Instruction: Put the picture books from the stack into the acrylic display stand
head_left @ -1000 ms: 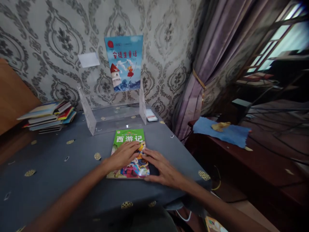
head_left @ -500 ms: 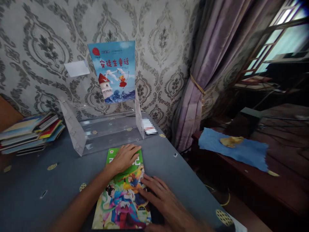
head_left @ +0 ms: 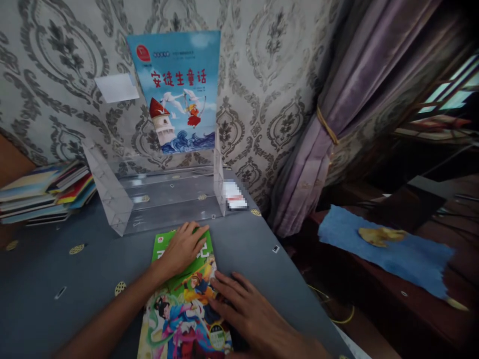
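Note:
A green picture book (head_left: pixel 187 311) with colourful cartoon figures lies face up on the grey tabletop. Across its upper cover rests my left hand (head_left: pixel 183 252), fingers stretched out over part of the title. My right hand (head_left: pixel 245 306) lies along the book's right edge, fingers spread, their tips on the cover. Neither hand grips the book. Just beyond it stands a clear plastic tiered stand (head_left: pixel 168 207). A blue book (head_left: pixel 183 99) with a tower and red lettering stands upright at the stand's back.
Stacked books (head_left: pixel 45 192) sit at the table's far left. A small white pixelated item (head_left: pixel 235 194) is right of the stand. Past the table's right edge, a blue cloth (head_left: pixel 385 254) lies on a dark red surface. A purple curtain (head_left: pixel 310 164) hangs by the wall.
The camera view has shifted, so the stand and blue book appear larger and the green book sits slightly further left. Both hands stay on the green book in much the same pose.

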`<state>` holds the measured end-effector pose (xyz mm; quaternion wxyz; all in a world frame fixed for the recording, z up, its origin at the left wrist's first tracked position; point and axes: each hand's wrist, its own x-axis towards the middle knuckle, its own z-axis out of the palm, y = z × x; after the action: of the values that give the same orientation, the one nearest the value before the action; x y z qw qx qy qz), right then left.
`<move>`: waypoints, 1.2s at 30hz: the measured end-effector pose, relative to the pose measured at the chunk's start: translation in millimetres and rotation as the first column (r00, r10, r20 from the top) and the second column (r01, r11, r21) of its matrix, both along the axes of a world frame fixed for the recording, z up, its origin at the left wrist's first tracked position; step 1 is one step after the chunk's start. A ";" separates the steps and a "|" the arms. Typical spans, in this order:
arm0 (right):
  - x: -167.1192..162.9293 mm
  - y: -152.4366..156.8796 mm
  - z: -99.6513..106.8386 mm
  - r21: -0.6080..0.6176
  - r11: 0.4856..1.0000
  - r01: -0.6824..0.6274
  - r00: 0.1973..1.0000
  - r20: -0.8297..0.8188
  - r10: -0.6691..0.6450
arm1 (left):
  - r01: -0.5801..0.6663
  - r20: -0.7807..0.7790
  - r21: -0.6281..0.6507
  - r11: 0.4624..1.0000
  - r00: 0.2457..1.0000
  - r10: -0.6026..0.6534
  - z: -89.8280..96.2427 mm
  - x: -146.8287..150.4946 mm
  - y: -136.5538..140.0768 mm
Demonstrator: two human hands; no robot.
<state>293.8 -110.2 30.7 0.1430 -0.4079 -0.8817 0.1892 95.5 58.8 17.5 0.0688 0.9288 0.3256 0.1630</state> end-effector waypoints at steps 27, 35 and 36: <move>-60.6 122.2 -17.4 0.051 0.849 0.526 0.848 0.048 -0.528 | -0.416 0.155 -0.104 0.904 0.891 0.428 -43.1 -94.8 -8.3; -61.5 122.6 -24.4 0.053 0.841 0.539 0.841 0.023 -0.541 | -0.392 0.226 -0.267 0.881 0.863 0.452 -39.1 -94.2 -19.1; -61.2 122.5 -25.1 0.050 0.840 0.540 0.841 0.015 -0.542 | -0.363 0.292 -0.322 0.874 0.840 0.456 -39.0 -94.7 -17.1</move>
<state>232.7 12.3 5.6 0.1868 -0.6394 -0.7368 0.1159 0.8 41.7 -21.4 0.2085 0.7744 0.5179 0.2978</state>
